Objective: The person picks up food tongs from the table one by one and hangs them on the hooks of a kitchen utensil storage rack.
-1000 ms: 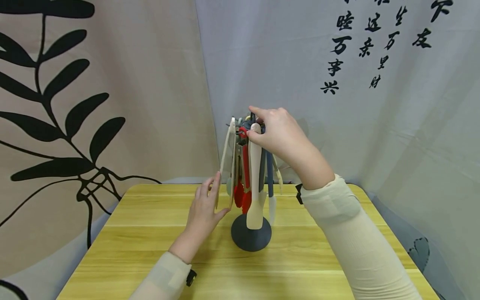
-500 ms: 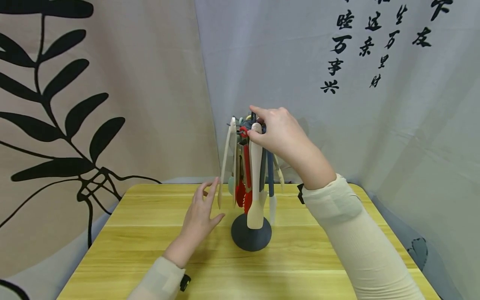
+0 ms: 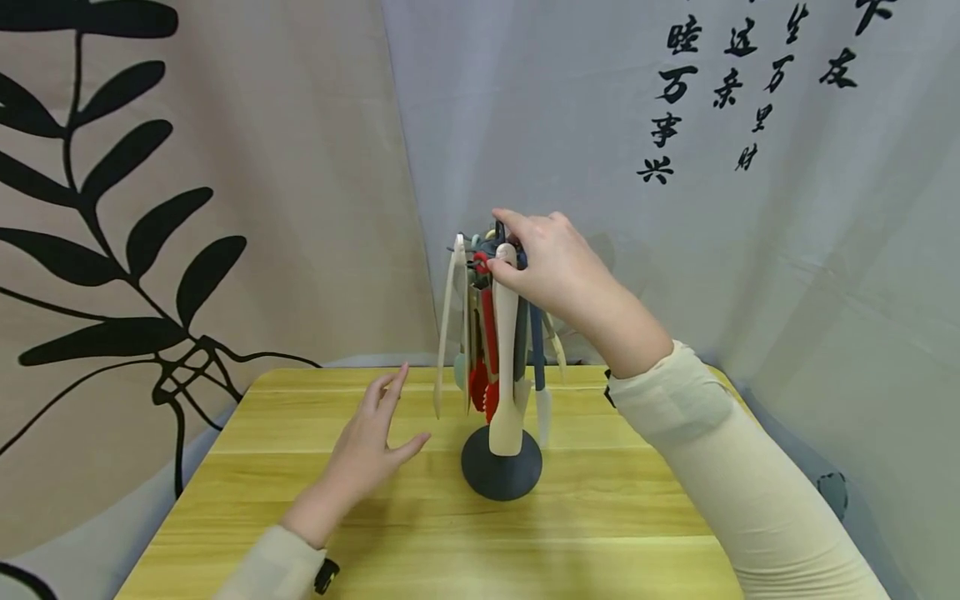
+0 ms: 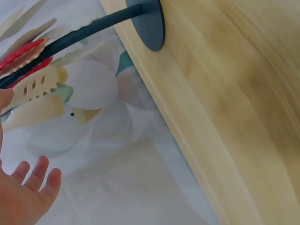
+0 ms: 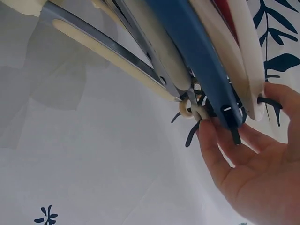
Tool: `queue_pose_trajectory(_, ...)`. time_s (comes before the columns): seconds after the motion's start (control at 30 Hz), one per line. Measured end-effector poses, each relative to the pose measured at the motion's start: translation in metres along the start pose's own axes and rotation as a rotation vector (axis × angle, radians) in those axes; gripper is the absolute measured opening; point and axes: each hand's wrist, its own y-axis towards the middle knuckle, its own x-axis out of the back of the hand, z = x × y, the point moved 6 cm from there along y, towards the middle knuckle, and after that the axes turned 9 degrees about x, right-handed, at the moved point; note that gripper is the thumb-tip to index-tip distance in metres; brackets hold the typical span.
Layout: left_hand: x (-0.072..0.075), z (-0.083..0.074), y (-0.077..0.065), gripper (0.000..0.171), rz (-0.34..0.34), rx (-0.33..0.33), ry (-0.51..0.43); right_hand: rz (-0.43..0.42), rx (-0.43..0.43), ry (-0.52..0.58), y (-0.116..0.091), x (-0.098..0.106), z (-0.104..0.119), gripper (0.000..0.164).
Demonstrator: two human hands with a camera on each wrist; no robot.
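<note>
A dark utensil stand point(image 3: 501, 479), its hooks hung with several kitchen utensils, stands upright on the table. My right hand point(image 3: 558, 260) holds the stand's top, thumb in front by the handle end of a cream spatula point(image 3: 507, 367). In the right wrist view, fingers of the right hand point(image 5: 255, 176) curl about the hooks beside a blue handle point(image 5: 192, 56). Left of the stand, my left hand point(image 3: 363, 454) is in the air with fingers spread, touching nothing. A pale, long-handled utensil point(image 3: 444, 342) hangs nearest to it. Red utensils point(image 3: 480, 383) hang farther in, partly covered.
The wooden table point(image 3: 300, 467) bears the stand near its middle. Behind it hang pale curtains point(image 3: 315, 208) with a leaf print and black writing. In the left wrist view, the stand's round base point(image 4: 150, 23) is close to the table edge.
My left hand has drawn away from the hanging pale utensils, down and to the left. Those utensils now hang straighter. My right hand keeps its place on the stand's top.
</note>
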Motion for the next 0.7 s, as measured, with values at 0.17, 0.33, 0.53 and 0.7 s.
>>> queue_pose_trajectory(0.17,0.015,0.004,0.000,0.096,-0.010,-0.018,0.037,0.004,0.028,0.003,0.000,-0.001,0.001,0.065)
queue_pose_trajectory(0.33,0.021,0.008,0.000,0.095,-0.014,-0.036,0.072,-0.031,0.077,0.028,-0.004,-0.001,0.001,0.065)
queue_pose_trajectory(0.53,0.026,0.012,0.002,0.092,0.004,-0.030,0.113,-0.182,0.143,0.069,-0.019,0.010,-0.008,0.059)
queue_pose_trajectory(0.7,0.034,0.019,0.008,0.085,0.029,-0.016,0.144,-0.289,0.136,0.095,-0.039,0.013,-0.034,0.053)
